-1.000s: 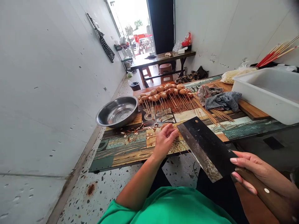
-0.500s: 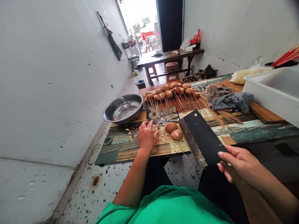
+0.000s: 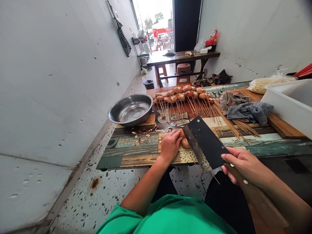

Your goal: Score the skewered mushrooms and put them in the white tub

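My right hand (image 3: 240, 162) is wrapped round the wooden handle of a broad black cleaver (image 3: 207, 143), whose blade slants over the table's near edge. The blade's edge is close beside two brown mushrooms. With fingers bent, my left hand (image 3: 170, 144) grips the farther mushroom (image 3: 181, 133), partly hiding it. The nearer mushroom (image 3: 186, 143) is by my left thumb, and a thin skewer shows below it. Pale and brown mushroom trimmings (image 3: 143, 138) are scattered left of my left hand.
Skewered mushrooms with star-shaped cuts (image 3: 180, 97) are piled behind. A steel basin (image 3: 131, 110) stands at left. Rags (image 3: 248, 110) lie on skewers at right, near a white tub (image 3: 290, 104) and a wooden board (image 3: 282, 126). Another table (image 3: 180, 58) is farther back.
My left hand has moved right, from the trimmings to the farther mushroom, and its fingers have closed on it. The cleaver stays in my right hand; the view has shifted slightly.
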A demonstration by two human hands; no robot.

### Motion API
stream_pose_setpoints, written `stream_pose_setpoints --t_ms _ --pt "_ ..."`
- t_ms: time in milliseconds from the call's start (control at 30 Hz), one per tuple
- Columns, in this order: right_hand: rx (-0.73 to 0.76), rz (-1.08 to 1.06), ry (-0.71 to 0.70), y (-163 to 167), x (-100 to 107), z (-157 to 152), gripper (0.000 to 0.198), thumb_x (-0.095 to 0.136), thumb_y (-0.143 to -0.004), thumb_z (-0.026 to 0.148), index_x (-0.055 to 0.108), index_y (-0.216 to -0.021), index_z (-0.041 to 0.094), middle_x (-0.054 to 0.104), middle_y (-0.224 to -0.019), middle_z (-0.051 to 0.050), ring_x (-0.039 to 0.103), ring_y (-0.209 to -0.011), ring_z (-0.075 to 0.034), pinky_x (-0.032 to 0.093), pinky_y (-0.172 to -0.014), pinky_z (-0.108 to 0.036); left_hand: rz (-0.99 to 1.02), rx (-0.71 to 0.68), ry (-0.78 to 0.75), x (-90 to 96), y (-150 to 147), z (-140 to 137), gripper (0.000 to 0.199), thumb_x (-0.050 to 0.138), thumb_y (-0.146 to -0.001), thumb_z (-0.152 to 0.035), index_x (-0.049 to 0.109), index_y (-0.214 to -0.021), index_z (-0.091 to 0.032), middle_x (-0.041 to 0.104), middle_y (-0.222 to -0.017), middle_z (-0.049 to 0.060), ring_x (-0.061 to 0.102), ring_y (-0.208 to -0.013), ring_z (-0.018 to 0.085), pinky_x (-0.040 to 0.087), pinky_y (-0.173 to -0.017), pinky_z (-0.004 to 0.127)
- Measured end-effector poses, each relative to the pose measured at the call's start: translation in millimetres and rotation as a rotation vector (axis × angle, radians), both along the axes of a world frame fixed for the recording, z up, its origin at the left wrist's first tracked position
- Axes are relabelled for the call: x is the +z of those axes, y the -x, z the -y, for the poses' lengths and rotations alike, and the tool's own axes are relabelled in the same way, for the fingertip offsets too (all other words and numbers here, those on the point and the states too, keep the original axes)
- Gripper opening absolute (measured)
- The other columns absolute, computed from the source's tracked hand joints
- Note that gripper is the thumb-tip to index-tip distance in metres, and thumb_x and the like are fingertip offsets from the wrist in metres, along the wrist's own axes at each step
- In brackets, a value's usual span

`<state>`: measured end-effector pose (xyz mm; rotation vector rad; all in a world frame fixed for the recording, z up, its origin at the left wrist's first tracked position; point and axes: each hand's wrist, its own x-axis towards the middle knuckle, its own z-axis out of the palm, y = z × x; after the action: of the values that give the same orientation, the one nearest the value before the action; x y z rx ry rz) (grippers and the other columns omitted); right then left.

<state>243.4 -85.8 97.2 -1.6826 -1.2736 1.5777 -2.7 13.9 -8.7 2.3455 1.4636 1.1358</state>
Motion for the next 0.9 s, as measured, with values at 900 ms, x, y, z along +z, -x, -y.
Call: stream_pose_setpoints --t_ms 900 --pt "0.031 -0.054 0.070 -7.9 -0.4 -16.5 0.040 0.067 -0.066 0.057 0.042 -0.068 0.025 0.065 -0.049 0.002 0.051 -0.033 -0.011 0.034 -0.042 -0.023 0.044 0.001 0.007 -2.2 -1.9 0.0 0.026 0.068 -0.091 -0.011 0.074 -0.114 -0.023 0.074 -0.121 0.008 0.071 -0.111 0.025 0.059 -0.101 0.044"
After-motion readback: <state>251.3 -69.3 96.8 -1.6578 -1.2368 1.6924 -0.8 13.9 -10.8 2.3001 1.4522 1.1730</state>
